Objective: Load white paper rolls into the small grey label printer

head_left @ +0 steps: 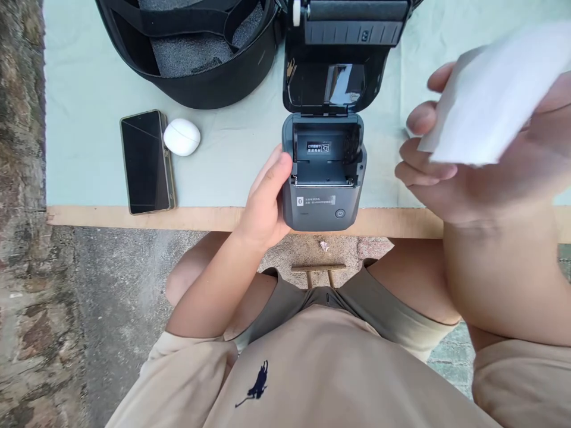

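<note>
A dark grey label printer (325, 205) stands near the table's front edge, its lid (336, 77) swung up and back. A small printed sticker shows inside its bay, and a round power button sits on the front. My left hand (267, 199) grips the printer's left side, thumb on the upper edge and the other fingers mostly hidden. To the right, my right hand (482, 184) is raised, holding a white piece of paper or tissue (495, 101) between thumb and fingers. This white piece is blurred, so its exact kind is unclear.
At the back left is an unzipped black case (209, 89) with grey foam inside. A phone (145, 163) lies at the left, touching or close beside a white rounded earbud case (182, 137). The table (223, 160) has a pale green cover and a wooden front edge.
</note>
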### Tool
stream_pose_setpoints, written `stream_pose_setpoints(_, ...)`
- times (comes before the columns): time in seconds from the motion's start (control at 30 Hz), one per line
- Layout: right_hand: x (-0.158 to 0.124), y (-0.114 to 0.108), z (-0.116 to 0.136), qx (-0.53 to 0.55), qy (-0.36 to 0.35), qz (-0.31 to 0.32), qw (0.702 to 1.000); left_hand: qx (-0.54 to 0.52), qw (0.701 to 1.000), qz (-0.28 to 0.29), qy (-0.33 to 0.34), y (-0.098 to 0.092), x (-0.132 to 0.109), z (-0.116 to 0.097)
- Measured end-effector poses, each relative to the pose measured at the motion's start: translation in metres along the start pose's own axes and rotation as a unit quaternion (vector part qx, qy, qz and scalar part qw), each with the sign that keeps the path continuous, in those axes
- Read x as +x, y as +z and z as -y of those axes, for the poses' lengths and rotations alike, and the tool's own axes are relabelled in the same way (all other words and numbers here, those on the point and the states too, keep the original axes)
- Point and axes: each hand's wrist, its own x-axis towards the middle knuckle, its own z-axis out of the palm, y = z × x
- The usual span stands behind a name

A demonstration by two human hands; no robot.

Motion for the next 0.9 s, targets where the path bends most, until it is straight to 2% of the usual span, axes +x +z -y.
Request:
stream_pose_setpoints(0.1, -0.005, 0.004, -0.015, 0.167, 0.086, -0.028, 0.982, 0.0, 1.0, -0.012, 0.011, 0.002, 0.001, 0.001)
stream_pose_setpoints(0.17, -0.011, 0.009, -0.02, 0.189, 0.078, -0.031, 0.978, 0.004, 1.0, -0.013, 0.015, 0.002, 0.001, 0.002)
stream_pose_setpoints(0.27, -0.016, 0.012, -0.021, 0.081, 0.009, 0.01, 0.997, 0.012, 1.0, -0.009, 0.023, 0.002, 0.002, 0.002)
stream_pose_setpoints(0.37, -0.019, 0.011, -0.018, -0.093, -0.035, -0.005, 0.995, 0.007, 1.0, -0.003, 0.013, 0.002, 0.001, 0.0)
stream_pose_setpoints(0.5, -0.021, 0.009, -0.017, -0.234, -0.033, -0.009, 0.972, -0.012, 1.0, 0.013, 0.009, 0.003, 0.001, -0.002)
stream_pose_setpoints(0.6, -0.02, 0.01, -0.019, -0.32, 0.012, -0.01, 0.947, -0.018, 1.0, 0.011, 0.008, 0.004, 0.0, -0.003)
stream_pose_setpoints(0.73, -0.017, 0.014, -0.022, -0.358, 0.066, 0.009, 0.931, -0.009, 1.0, -0.008, 0.003, 0.006, 0.0, -0.003)
stream_pose_setpoints(0.83, -0.023, 0.009, -0.017, -0.32, 0.033, 0.01, 0.947, -0.009, 1.0, -0.013, 0.005, 0.008, 0.0, -0.003)
stream_pose_setpoints(0.9, -0.032, -0.001, -0.013, -0.283, -0.01, -0.019, 0.959, -0.009, 1.0, -0.02, 0.004, 0.008, -0.001, -0.004)
